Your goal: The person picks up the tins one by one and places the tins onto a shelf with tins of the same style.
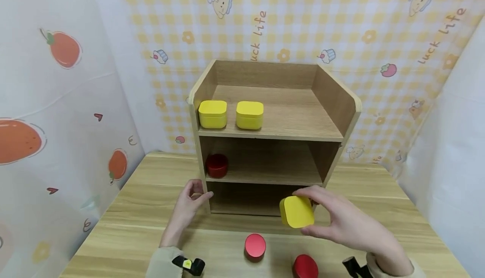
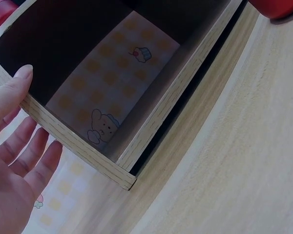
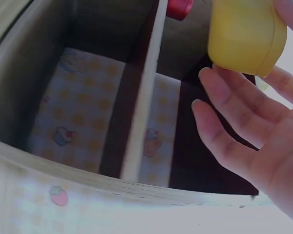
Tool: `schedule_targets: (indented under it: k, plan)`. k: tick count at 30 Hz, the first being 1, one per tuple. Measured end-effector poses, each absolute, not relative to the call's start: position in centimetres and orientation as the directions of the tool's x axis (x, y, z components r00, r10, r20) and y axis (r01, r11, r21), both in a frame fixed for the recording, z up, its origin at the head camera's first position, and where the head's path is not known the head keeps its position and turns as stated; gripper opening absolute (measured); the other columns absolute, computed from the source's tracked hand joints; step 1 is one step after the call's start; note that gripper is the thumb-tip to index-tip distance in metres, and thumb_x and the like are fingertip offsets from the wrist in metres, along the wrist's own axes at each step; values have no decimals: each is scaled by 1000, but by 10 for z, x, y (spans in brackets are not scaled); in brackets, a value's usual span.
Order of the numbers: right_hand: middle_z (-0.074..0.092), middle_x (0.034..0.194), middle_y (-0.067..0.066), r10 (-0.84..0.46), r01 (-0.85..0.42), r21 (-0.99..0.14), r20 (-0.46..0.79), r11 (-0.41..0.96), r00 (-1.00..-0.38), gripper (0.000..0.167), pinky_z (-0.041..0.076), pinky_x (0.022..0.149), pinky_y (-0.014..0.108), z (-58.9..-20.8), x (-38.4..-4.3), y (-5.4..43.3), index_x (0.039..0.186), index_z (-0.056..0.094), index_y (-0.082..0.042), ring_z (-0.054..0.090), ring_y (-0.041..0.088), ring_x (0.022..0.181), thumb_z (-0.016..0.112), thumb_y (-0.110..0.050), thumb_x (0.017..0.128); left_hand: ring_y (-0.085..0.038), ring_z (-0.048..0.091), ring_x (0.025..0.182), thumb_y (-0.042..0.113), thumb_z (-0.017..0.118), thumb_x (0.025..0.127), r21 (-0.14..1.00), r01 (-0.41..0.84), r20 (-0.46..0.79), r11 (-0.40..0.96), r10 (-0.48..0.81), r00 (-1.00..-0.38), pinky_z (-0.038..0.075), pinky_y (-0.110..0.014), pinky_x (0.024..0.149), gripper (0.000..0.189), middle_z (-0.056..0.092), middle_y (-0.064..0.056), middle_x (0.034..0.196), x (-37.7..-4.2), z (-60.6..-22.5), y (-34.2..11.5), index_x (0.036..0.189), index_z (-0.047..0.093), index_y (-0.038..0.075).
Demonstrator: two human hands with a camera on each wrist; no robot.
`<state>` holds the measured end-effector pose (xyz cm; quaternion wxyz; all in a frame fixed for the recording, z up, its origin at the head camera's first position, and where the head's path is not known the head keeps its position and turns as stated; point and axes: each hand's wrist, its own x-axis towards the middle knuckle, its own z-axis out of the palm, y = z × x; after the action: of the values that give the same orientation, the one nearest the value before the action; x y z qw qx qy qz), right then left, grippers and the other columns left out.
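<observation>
A small wooden shelf (image 1: 295,136) stands on the table. My left hand (image 1: 189,204) holds its left side panel (image 2: 83,144) low down, thumb on the front edge and fingers along the outer face. In front of the lower right opening, my right hand (image 1: 342,221) grips a yellow square tin (image 1: 299,213) between thumb and fingers, tilted with one flat face towards me. Two more yellow tins, one at the far left (image 1: 213,114) and one beside it (image 1: 249,115), sit on the top board. A round red tin (image 1: 217,165) stands at the left of the middle level.
Two round red tins, one near the middle (image 1: 255,247) and one further right (image 1: 305,266), stand on the table (image 1: 129,227) before the shelf. Patterned cloth (image 1: 242,30) hangs behind it, and more cloth (image 1: 68,101) hangs on the left.
</observation>
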<state>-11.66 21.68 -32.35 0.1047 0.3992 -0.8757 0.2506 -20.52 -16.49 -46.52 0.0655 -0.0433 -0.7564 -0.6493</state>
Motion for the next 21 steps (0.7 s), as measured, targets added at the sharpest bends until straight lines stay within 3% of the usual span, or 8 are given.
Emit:
schedule_targets:
  k: [11,21]
  plan:
    - [56,112,-18,-695,-799,-257,397,543,-600,63,48,82,22,-273,-125,216,132,53,-18,55,3,95,84,-29,79,-21,52,100,10,75,87,975,158,162,154,-15,-987,50,-24,79,39,51,-11,108,-206,-466,-164,117,51,3]
    - [56,114,-18,-708,-784,-250,337,568,-620,61,50,80,26,-234,-137,211,134,52,-19,56,2,95,79,-37,83,-21,51,100,10,75,87,974,161,166,157,-18,-986,50,-23,79,37,51,-11,106,-205,-466,-165,115,52,3]
